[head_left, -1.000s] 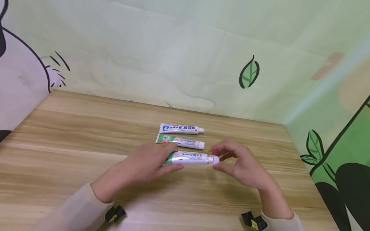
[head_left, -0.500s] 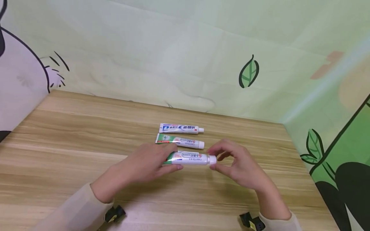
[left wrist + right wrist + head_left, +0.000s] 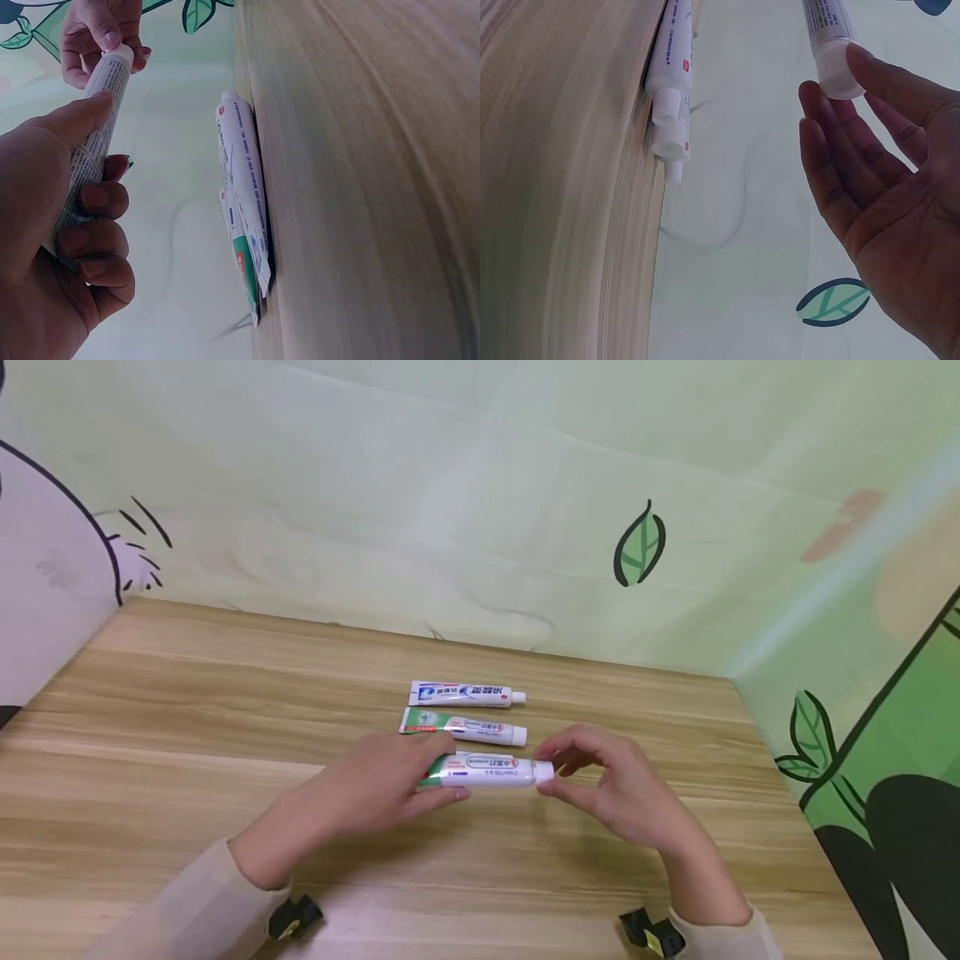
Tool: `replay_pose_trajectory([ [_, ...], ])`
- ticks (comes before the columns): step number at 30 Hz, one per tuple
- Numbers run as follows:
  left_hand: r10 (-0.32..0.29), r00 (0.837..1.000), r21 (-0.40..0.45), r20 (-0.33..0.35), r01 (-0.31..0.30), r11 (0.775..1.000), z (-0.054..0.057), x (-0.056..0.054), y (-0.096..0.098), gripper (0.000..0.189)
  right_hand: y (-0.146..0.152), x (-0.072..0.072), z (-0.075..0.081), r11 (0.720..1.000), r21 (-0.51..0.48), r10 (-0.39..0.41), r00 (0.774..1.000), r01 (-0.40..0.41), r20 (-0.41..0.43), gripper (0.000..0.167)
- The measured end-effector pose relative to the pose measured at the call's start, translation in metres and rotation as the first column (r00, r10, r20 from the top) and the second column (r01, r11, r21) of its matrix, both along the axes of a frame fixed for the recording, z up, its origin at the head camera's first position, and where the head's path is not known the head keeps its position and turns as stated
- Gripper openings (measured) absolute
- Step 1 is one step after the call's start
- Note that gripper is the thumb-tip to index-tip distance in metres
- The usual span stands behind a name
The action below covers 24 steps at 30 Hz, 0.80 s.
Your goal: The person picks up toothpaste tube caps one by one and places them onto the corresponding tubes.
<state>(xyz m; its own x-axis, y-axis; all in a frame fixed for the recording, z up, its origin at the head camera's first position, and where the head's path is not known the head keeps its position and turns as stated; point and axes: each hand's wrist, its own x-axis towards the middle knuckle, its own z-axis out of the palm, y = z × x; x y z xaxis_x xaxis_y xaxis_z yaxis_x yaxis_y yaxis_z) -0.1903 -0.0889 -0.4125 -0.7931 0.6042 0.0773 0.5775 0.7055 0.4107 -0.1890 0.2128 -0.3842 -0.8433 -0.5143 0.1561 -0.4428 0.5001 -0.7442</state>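
My left hand grips a white-and-green toothpaste tube around its tail half, above the table. The tube lies nearly level in the head view, its neck end to the right. There my right hand pinches the white cap between thumb and fingers. The cap sits at the neck, against the tube. In the left wrist view, the fingers curl around the printed tube. The right wrist view shows the thumb along one side of the cap and fingertips at its other side.
Beyond the held tube lie a green-and-white toothpaste tube and a blue-and-white one, both capped, on the wooden table. The right wrist view shows three caps there, the nearest ribbed. A printed cloth stands behind.
The cap, first apart from the tube with the neck showing, has moved left against the tube together with my right hand. My left hand keeps its grip; the tubes on the table lie as before.
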Motion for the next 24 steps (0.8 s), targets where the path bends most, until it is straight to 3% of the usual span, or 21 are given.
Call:
replay_pose_trajectory([
  [14, 0.030, 0.999, 0.011, -0.012, -0.030, 0.999, -0.0024, 0.0008, -0.0044, 0.037, -0.0010, -0.0050, -0.0023, 0.999, -0.026, 0.026, 0.997, -0.024, 0.069, 0.018],
  [24, 0.013, 1.000, 0.009, -0.005, -0.013, 1.000, -0.0011, -0.0014, -0.0018, 0.038, 0.0008, -0.0025, -0.0029, 0.999, -0.036, 0.001, 0.996, 0.002, 0.092, 0.030],
])
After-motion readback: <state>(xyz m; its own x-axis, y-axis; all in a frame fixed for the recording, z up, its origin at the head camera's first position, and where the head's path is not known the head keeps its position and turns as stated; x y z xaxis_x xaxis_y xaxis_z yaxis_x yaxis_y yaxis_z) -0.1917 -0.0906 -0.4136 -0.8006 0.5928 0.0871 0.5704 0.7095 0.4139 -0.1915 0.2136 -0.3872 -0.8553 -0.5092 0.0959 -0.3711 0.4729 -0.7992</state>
